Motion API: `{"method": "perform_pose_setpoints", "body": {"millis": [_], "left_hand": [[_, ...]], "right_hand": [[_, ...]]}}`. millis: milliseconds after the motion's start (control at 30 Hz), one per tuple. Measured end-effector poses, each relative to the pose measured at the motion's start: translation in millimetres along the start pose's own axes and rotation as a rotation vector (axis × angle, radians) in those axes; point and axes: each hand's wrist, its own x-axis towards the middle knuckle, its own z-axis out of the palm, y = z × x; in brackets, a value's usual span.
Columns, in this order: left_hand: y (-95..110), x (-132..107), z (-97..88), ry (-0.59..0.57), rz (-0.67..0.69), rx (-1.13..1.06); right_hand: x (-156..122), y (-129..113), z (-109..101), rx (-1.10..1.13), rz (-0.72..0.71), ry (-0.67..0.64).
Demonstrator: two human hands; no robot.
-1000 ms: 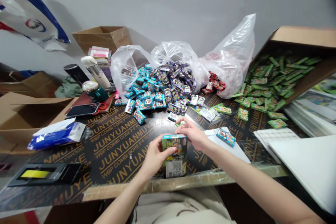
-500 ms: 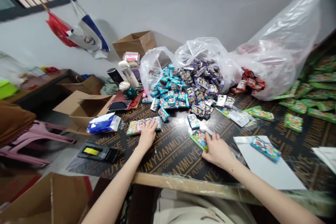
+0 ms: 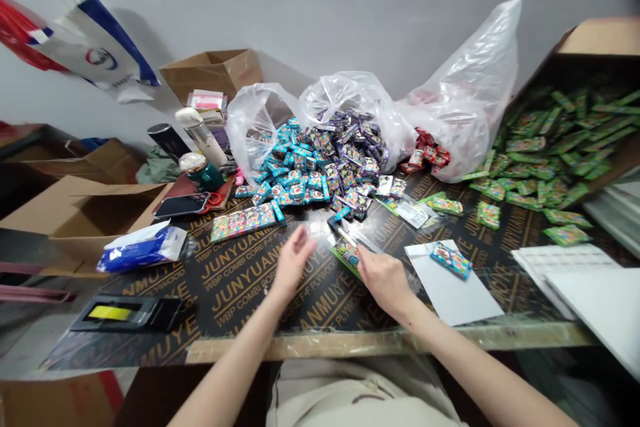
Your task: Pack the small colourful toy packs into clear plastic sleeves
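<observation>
My right hand is closed, thumb and fingers pinching the edge of a green printed card just above the table. Clear, shiny plastic lies around the card. A small blue box touches or lies just behind the card's far end; I cannot tell which. Left of the card, my left hand is off the table, a little blurred, thumb and fingers apart with nothing visible in them. Beyond it lies a row of small colourful boxes side by side, a blue one at its right end.
Blue boxes and purple boxes spill from clear bags at the back. Red packets lie beside another bag. Green packs fill a carton at right. A white sheet, black tape dispenser and blue packet flank my hands.
My left hand has left the row of boxes and moved right, nearer my right hand. My right hand has gone from lying on the green card to pinching it. The view has swung right.
</observation>
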Motion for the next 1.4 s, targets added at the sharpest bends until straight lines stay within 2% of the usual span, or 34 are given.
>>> {"method": "perform_pose_setpoints", "body": {"millis": [67, 100, 167, 267, 333, 400, 500, 633, 733, 900, 967, 1033, 1067, 1100, 1167, 1233, 1267, 1333, 1400], "left_hand": [[9, -29, 37.0, -0.163, -0.026, -0.303], [13, -39, 50.4, -0.195, -0.013, -0.421], [22, -53, 64.5, -0.231, -0.052, -0.577], [35, -61, 59.9, -0.294, -0.175, -0.644], [44, -65, 51.4, -0.395, -0.224, -0.603], [51, -68, 45.7, -0.466, -0.231, -0.564], [60, -69, 42.6, -0.503, -0.226, -0.556], [71, -66, 37.2, -0.591, -0.166, -0.550], [74, -66, 32.7, -0.582, -0.143, -0.530], [71, -68, 34.0, -0.545, -0.230, -0.508], [71, -67, 35.1, -0.470, -0.290, -0.569], [71, -64, 34.9, -0.382, -0.349, -0.599], [70, -63, 34.4, -0.348, -0.365, -0.598], [70, -62, 33.6, -0.329, -0.369, -0.588], [66, -61, 31.4, -0.316, -0.322, -0.505], [61, -59, 28.8, -0.289, -0.208, -0.305], [60, -58, 27.6, -0.264, -0.138, -0.175], [57, -56, 25.5, -0.204, -0.019, 0.059], [56, -52, 24.4, -0.181, 0.024, 0.155]], "right_hand": [[-2, -17, -13, 0.198, -0.011, 0.080], [-3, -26, -19, 0.327, -0.025, 0.110], [-5, -38, -27, 0.582, -0.038, 0.148], [-2, -37, -39, 0.762, 0.014, 0.247], [4, -26, -48, 0.766, 0.052, 0.345], [11, -14, -55, 0.754, 0.047, 0.368], [19, -1, -63, 0.742, -0.032, 0.233], [21, 7, -71, 0.655, -0.279, -0.054], [21, 11, -75, 0.581, -0.353, -0.178], [26, 21, -70, 0.644, -0.255, -0.220], [27, 22, -61, 0.764, -0.160, -0.106], [25, 20, -51, 0.921, 0.012, 0.080], [23, 18, -46, 1.014, 0.096, 0.130], [20, 15, -41, 1.116, 0.154, 0.110], [14, 8, -33, 1.306, 0.189, -0.085], [10, 3, -27, 1.419, 0.192, -0.236], [11, 2, -26, 1.442, 0.208, -0.250], [15, 2, -25, 1.451, 0.266, -0.192], [20, 4, -28, 1.465, 0.318, -0.148]]}}
